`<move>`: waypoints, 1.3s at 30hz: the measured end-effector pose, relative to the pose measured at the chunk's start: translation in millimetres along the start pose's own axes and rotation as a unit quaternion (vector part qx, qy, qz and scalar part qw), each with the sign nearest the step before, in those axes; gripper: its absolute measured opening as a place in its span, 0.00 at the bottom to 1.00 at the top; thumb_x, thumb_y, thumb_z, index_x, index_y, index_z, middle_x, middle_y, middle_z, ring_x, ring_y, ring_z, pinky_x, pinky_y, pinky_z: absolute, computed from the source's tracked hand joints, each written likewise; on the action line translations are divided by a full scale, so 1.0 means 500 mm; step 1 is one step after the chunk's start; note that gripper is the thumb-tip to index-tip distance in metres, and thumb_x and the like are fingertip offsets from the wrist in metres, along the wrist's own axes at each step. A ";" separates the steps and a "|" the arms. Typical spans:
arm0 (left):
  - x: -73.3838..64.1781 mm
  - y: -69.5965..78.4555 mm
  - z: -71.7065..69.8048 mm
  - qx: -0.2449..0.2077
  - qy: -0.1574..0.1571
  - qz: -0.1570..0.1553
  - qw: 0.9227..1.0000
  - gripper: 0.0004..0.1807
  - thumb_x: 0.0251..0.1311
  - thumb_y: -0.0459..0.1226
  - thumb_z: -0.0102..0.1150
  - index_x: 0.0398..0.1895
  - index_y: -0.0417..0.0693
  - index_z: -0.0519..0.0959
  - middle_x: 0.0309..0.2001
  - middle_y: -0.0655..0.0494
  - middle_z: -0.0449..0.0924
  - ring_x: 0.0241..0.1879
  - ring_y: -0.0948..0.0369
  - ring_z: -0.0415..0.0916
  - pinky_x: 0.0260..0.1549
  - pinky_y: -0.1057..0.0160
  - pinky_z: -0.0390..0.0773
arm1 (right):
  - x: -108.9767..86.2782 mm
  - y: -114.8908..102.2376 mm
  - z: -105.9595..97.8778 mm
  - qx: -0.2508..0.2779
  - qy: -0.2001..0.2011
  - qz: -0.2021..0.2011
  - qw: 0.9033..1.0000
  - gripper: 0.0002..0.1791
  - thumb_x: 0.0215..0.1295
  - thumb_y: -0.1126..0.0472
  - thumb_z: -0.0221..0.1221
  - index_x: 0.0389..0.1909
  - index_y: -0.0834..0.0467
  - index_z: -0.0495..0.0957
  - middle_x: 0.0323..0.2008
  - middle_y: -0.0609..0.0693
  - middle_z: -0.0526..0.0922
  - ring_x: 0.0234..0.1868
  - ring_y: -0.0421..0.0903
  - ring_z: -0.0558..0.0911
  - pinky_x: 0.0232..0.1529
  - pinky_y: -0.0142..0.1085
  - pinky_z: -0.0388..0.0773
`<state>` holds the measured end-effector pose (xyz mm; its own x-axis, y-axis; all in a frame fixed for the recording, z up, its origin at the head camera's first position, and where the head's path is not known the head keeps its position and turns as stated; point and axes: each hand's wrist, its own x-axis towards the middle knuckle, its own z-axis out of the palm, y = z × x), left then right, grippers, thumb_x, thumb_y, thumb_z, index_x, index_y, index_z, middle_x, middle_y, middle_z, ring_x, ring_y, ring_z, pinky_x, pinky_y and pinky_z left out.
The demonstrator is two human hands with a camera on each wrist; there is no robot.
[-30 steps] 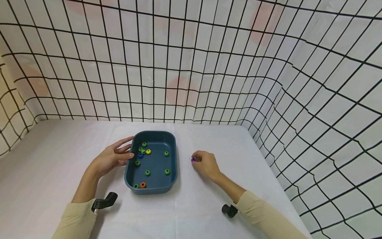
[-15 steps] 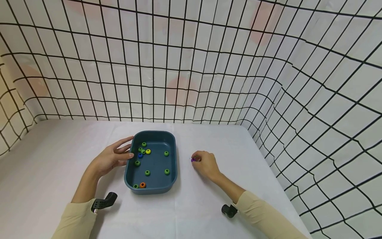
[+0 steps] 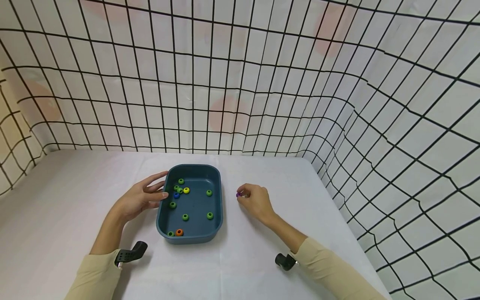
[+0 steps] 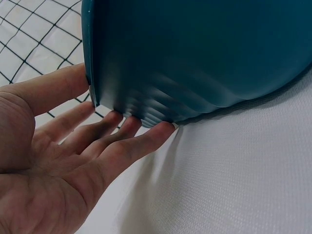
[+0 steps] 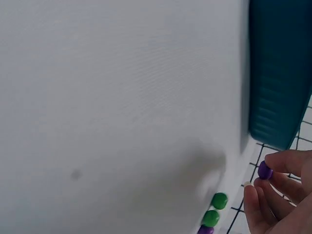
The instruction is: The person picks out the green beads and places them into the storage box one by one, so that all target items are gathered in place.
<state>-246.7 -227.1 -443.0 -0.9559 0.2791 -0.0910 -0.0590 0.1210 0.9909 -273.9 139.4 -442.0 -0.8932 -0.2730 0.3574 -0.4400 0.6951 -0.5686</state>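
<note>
Between the thumb and fingertips of my right hand a purple bead is pinched, just right of the tray and lifted off the table. Below that hand, two green beads and a second purple bead lie in a row on the cloth, as the right wrist view shows; the head view hides most of them. My left hand touches the left side of a blue tray, its thumb at the rim and its extended fingertips against the outer wall.
Inside the tray lie several green beads, a yellow bead, a blue bead and an orange bead. White cloth covers the table. A black wire grid encloses the back and sides.
My right hand has picked up the purple bead and shifted slightly left and away from me, rising with it. The left hand and the tray have stayed put.
</note>
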 end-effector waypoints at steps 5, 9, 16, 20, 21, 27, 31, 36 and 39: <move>0.000 -0.001 0.000 -0.003 -0.002 0.004 1.000 0.45 0.68 0.33 0.61 0.83 0.53 0.48 0.80 0.36 0.47 0.72 0.36 0.63 0.59 0.47 0.79 | 0.009 -0.031 -0.006 0.015 0.005 -0.017 1.000 0.06 0.59 0.68 0.66 0.37 0.60 0.88 0.32 0.52 0.90 0.31 0.46 0.84 0.35 0.36 0.79; 0.000 -0.001 0.000 -0.004 -0.002 0.007 1.000 0.45 0.68 0.32 0.61 0.83 0.53 0.48 0.80 0.36 0.48 0.72 0.36 0.63 0.59 0.46 0.78 | 0.017 -0.055 -0.009 0.022 0.010 -0.032 0.999 0.06 0.59 0.68 0.66 0.38 0.60 0.88 0.32 0.52 0.90 0.31 0.46 0.83 0.33 0.34 0.78; 0.000 -0.001 0.002 0.000 0.000 0.006 1.000 0.45 0.68 0.33 0.61 0.83 0.54 0.48 0.80 0.36 0.48 0.72 0.36 0.63 0.60 0.43 0.77 | 0.030 -0.098 -0.016 0.041 0.004 -0.044 0.998 0.07 0.61 0.67 0.65 0.40 0.62 0.87 0.35 0.53 0.91 0.34 0.49 0.84 0.35 0.36 0.80; 0.000 -0.001 0.001 -0.001 0.000 0.004 1.000 0.45 0.68 0.33 0.61 0.83 0.55 0.48 0.80 0.36 0.48 0.72 0.36 0.63 0.59 0.45 0.78 | 0.034 -0.116 -0.015 0.049 -0.007 -0.049 0.998 0.07 0.62 0.66 0.65 0.40 0.61 0.87 0.36 0.52 0.91 0.35 0.48 0.84 0.35 0.36 0.80; 0.000 -0.002 0.001 -0.001 -0.001 0.004 1.000 0.45 0.68 0.33 0.61 0.83 0.55 0.48 0.80 0.36 0.48 0.72 0.36 0.63 0.59 0.45 0.78 | 0.034 -0.119 -0.014 0.049 -0.009 -0.049 0.998 0.07 0.62 0.66 0.66 0.40 0.61 0.87 0.36 0.52 0.91 0.35 0.47 0.84 0.35 0.35 0.80; -0.003 0.000 0.000 -0.003 0.000 0.002 1.000 0.45 0.68 0.33 0.61 0.83 0.54 0.48 0.80 0.37 0.48 0.72 0.36 0.63 0.59 0.45 0.78 | 0.029 -0.130 -0.003 0.053 -0.030 -0.047 0.997 0.07 0.64 0.64 0.65 0.41 0.58 0.87 0.37 0.50 0.91 0.36 0.46 0.84 0.38 0.34 0.81; -0.003 0.001 0.000 0.000 0.001 0.003 1.000 0.45 0.68 0.33 0.61 0.83 0.54 0.49 0.80 0.36 0.49 0.72 0.36 0.63 0.60 0.43 0.77 | 0.025 -0.136 0.003 0.063 -0.043 -0.050 0.996 0.06 0.64 0.65 0.65 0.41 0.60 0.86 0.36 0.51 0.90 0.37 0.46 0.84 0.39 0.34 0.81; -0.002 0.002 0.000 0.000 0.000 0.002 1.000 0.45 0.68 0.33 0.61 0.83 0.54 0.49 0.80 0.36 0.48 0.72 0.36 0.63 0.61 0.42 0.75 | 0.021 -0.138 0.011 0.062 -0.049 -0.058 0.995 0.06 0.63 0.66 0.65 0.40 0.60 0.86 0.35 0.51 0.90 0.36 0.45 0.83 0.39 0.32 0.80; -0.001 0.001 0.000 -0.001 -0.001 0.001 1.000 0.45 0.68 0.33 0.61 0.83 0.54 0.48 0.80 0.36 0.48 0.72 0.36 0.63 0.61 0.43 0.76 | 0.019 -0.137 0.014 0.057 -0.053 -0.057 0.995 0.06 0.63 0.66 0.66 0.40 0.61 0.86 0.35 0.51 0.90 0.36 0.45 0.83 0.39 0.33 0.80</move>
<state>-246.3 -227.4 -442.3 -0.9553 0.2819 -0.0890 -0.0572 0.1193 0.9912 -252.8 84.5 -404.9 -0.8386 -0.4192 0.3479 -0.5419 0.5773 -0.6108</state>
